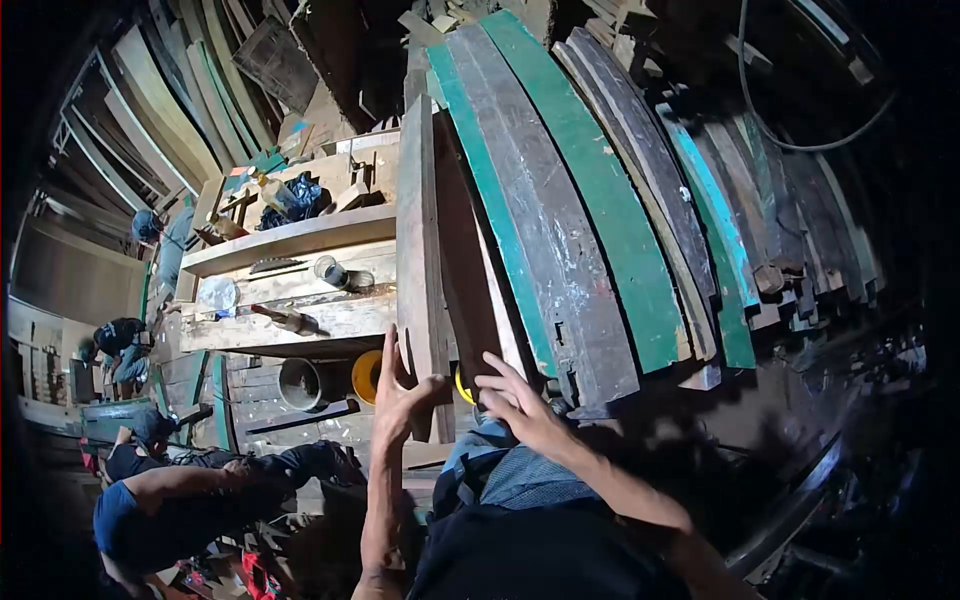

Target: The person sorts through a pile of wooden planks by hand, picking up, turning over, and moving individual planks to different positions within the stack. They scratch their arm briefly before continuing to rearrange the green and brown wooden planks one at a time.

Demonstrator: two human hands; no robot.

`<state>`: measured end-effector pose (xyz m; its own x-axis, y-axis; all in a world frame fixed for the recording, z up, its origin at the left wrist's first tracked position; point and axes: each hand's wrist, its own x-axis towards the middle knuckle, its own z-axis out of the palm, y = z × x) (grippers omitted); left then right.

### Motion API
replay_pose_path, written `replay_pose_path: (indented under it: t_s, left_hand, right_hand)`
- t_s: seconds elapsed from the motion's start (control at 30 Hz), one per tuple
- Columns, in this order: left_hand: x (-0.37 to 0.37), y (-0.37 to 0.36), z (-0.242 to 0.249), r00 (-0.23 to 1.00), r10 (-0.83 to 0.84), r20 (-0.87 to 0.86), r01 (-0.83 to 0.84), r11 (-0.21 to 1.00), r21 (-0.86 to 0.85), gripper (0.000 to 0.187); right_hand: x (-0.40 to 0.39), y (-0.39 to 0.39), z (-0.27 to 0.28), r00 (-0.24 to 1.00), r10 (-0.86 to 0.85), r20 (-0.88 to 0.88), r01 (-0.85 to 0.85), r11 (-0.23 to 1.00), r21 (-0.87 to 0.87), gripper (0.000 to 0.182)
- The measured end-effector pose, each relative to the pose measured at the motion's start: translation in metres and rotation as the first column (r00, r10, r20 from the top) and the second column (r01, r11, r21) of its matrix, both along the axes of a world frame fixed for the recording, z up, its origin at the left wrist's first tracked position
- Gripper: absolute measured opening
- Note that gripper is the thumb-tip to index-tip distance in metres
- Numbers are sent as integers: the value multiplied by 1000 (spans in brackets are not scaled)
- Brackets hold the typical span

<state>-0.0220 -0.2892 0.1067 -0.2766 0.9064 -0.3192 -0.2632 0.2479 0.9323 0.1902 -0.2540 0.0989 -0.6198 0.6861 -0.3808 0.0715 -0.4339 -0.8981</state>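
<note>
A long pale wooden plank (418, 220) stretches away from me beside the workbench, its near end close to my body. My left hand (404, 402) grips it near that end, thumb across the face and fingers along the left side. My right hand (520, 405) is just to the right of the plank, fingers spread and holding nothing. Beyond those fingers lies a dark brown board (468, 250), partly hidden by the plank. Next to it, boards with green paint (590, 190) and a grey-brown board (545, 210) lean in a row.
On the workbench (350, 310) are a glass jar (330, 270), a brush (285, 318) and a black plastic bag (298, 198). Below it stand a bucket (300, 385) and a yellow round container (367, 376). A person (190, 500) bends at lower left; others work farther back.
</note>
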Motion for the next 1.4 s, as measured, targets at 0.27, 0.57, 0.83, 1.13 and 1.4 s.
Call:
replay_pose_path:
  t_s: [0.27, 0.57, 0.83, 1.13, 1.4]
  left_hand:
    - [-19, -8, -32, 979, -29, -201, 48, 995, 88, 95]
    - [-2, -25, -39, 872, 53, -487, -25, 998, 64, 82]
    - [33, -54, 3, 820, 98, -564, -92, 995, 40, 80]
    - [63, -67, 44, 844, 62, -533, 22, 989, 149, 87]
    - [126, -44, 89, 950, -247, -191, 287, 932, 222, 97]
  right_hand:
    - [-130, 113, -64, 871, -325, -368, 282, 945, -168, 86]
    - [-183, 144, -181, 793, -500, -348, 372, 850, -374, 49]
    - [-162, 100, -121, 702, -606, -373, 647, 762, -21, 40]
    - [-88, 86, 15, 765, -518, -383, 628, 732, 263, 35]
    - [31, 104, 129, 950, -253, -184, 279, 951, 131, 64]
